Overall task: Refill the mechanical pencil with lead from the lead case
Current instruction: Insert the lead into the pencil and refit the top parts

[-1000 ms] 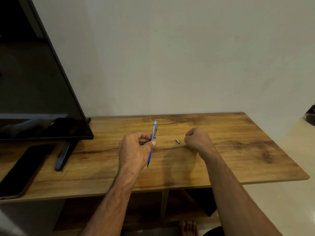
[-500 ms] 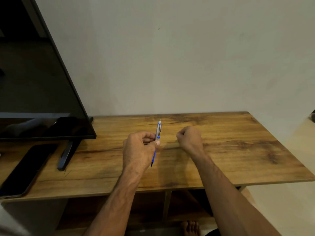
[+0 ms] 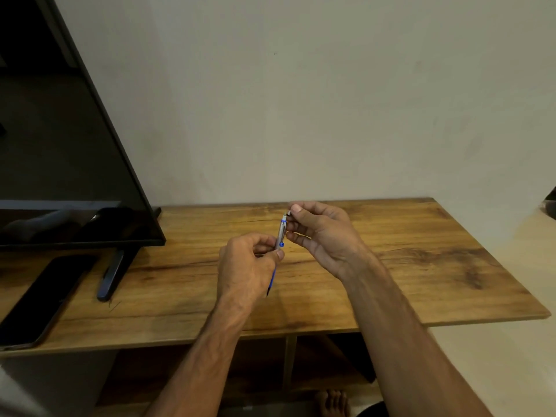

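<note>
A silver and blue mechanical pencil (image 3: 280,233) stands nearly upright above the wooden table (image 3: 421,266), tip pointing down. My left hand (image 3: 246,266) grips its middle between thumb and fingers. My right hand (image 3: 322,233) is raised to the pencil's top end, thumb and forefinger pinching a small grey cap (image 3: 288,212) right at that end. I cannot tell whether the cap is seated on the pencil. No lead case shows in this view.
A dark flat screen (image 3: 60,145) on a stand (image 3: 112,275) fills the left. A black phone (image 3: 42,299) lies flat at the table's left front. The wall rises behind the table. Bare toes (image 3: 332,401) show on the floor below.
My right hand picked the small grey cap off the table and rose to the pencil's top end. My left hand kept its hold and lifted slightly.
</note>
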